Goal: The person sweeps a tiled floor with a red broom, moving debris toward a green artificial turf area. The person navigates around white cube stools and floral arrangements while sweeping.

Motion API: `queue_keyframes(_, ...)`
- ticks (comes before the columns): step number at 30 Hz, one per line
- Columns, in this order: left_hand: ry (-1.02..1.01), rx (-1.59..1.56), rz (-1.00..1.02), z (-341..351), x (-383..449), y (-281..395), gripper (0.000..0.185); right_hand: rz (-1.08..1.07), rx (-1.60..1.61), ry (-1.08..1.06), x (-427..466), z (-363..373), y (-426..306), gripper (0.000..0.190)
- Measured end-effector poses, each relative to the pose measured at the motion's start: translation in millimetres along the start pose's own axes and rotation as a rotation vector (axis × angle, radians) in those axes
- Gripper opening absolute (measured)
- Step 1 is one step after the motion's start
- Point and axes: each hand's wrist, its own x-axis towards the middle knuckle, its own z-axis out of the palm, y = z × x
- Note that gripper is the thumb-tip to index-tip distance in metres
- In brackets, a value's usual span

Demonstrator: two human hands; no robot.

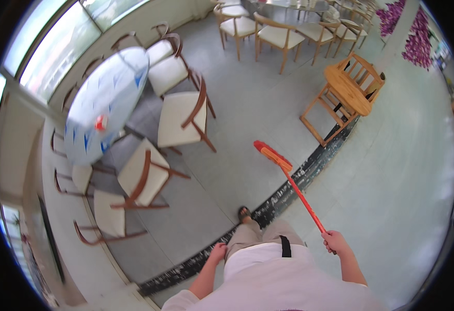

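My right hand (336,243) is closed around the red handle (304,200) of a broom near its top end. The handle slants forward and to the left, away from my body. At its far end, the orange broom head (275,157) with red bristles is over the grey tiled floor, just beyond a dark floor strip (277,202). Beside my left thigh hangs my left hand (219,252), with no object visible in it. How far its fingers are curled is unclear.
An oval table (106,93) with a small red-and-white item (101,123) stands at left, ringed by wooden chairs with pale seats (182,118). A wooden high chair (343,91) stands ahead right, by the dark strip. More chairs (279,37) surround a far table.
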Motion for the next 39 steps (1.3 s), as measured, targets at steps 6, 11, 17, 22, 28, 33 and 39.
queue_keyframes(6, -0.350, 0.255, -0.078, -76.9, 47.6, 204.6, 0.042, 0.016, 0.134, -0.042, 34.5, -3.3, -115.9, 0.027)
queue_keyframes(11, -0.306, 0.257, -0.100, -121.3, 117.0, 373.8, 0.040, 0.057, 0.194, -0.074, 107.6, -20.6, -225.8, 0.029)
queue_keyframes(17, -0.367, 0.576, 0.052, -155.4, 220.3, 586.3, 0.036, 0.132, 0.268, -0.108, 181.7, -93.7, -377.4, 0.032)
queue_keyframes(22, -0.199, 0.642, 0.444, -145.0, 298.0, 778.3, 0.036, 0.131, 0.273, -0.103, 210.6, -164.2, -476.8, 0.029)
queue_keyframes(28, -0.162, 0.848, 0.661, -78.0, 347.6, 1105.5, 0.037, 0.212, 0.354, -0.048, 254.0, -226.6, -600.2, 0.025)
queue_keyframes(33, 0.005, 0.984, 1.076, 0.8, 464.3, 1335.6, 0.053, 0.289, 0.489, -0.041, 308.9, -265.5, -705.2, 0.027)
queue_keyframes(39, 0.224, 1.385, 1.384, 93.7, 564.2, 1520.2, 0.068, 0.418, 0.497, -0.014, 313.5, -309.0, -793.6, 0.026)
